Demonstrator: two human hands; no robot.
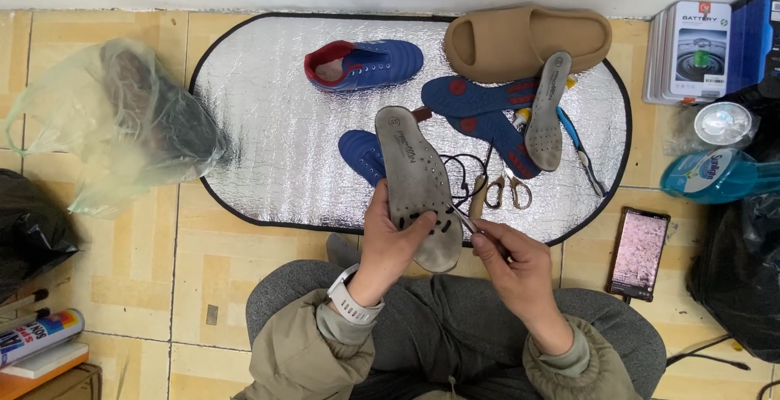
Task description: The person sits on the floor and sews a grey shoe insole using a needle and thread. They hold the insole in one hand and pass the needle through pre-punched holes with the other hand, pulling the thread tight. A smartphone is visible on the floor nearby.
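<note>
My left hand (388, 242) holds a grey perforated insole (416, 174) upright over my lap, thumb on its lower part. My right hand (512, 260) pinches a thin metal needle or awl (463, 220) whose tip touches the insole's edge near black stitches. A black thread (465, 174) trails from there onto the silver mat (260, 124). On the mat lie a blue shoe (366, 64), two blue soles (479, 95), a second grey insole (546, 112) and part of another blue shoe (360, 155) behind the held insole.
A tan slide sandal (526, 40), small scissors (508, 189) and a blue pen-like tool (581, 152) rest on the mat. A phone (639, 252) lies on the tiled floor at right. Boxes (691, 51), a blue bottle (715, 174), plastic bags (122, 124) and a spray can (41, 337) surround me.
</note>
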